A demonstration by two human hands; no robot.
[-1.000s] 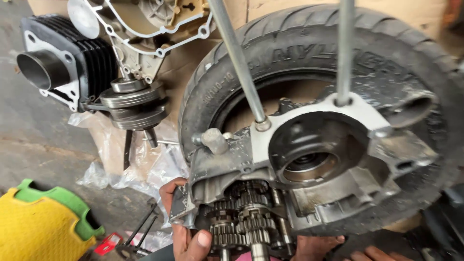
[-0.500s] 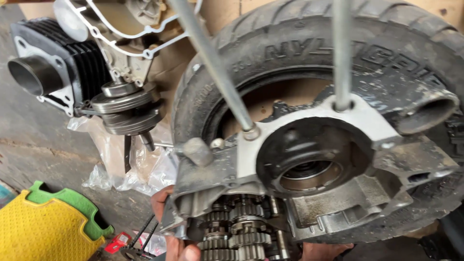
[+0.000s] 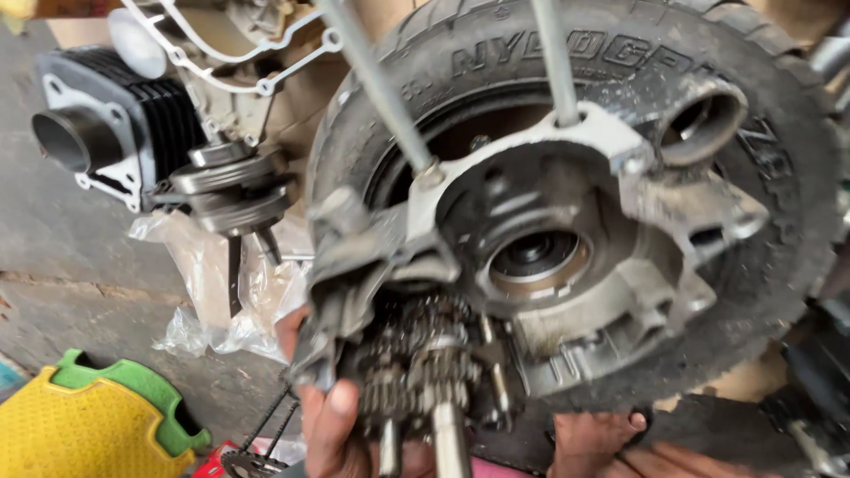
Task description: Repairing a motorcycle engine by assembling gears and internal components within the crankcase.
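A grimy grey metal engine case half (image 3: 567,257) fills the middle of the view, with a round bearing hole, a stack of dark gears (image 3: 416,372) at its lower left and two long metal studs (image 3: 381,88) rising from it. It rests on a black tyre (image 3: 726,88) that lies flat. My left hand (image 3: 323,416) grips the lower left edge of the case beside the gears. My right hand (image 3: 611,443) shows only in part at the bottom, under the case's lower edge; its grip is hidden.
A black finned cylinder (image 3: 115,133) lies at the upper left. Beside it a crankshaft (image 3: 230,190) stands on crumpled clear plastic (image 3: 230,301). A pale gasket (image 3: 239,53) lies behind. A yellow and green foam pad (image 3: 97,425) and a small chain (image 3: 266,438) sit at the lower left on concrete floor.
The view has closed in and shifted, so the case now looks larger and blurred. My left hand still holds the case's lower left edge; the case has tipped slightly.
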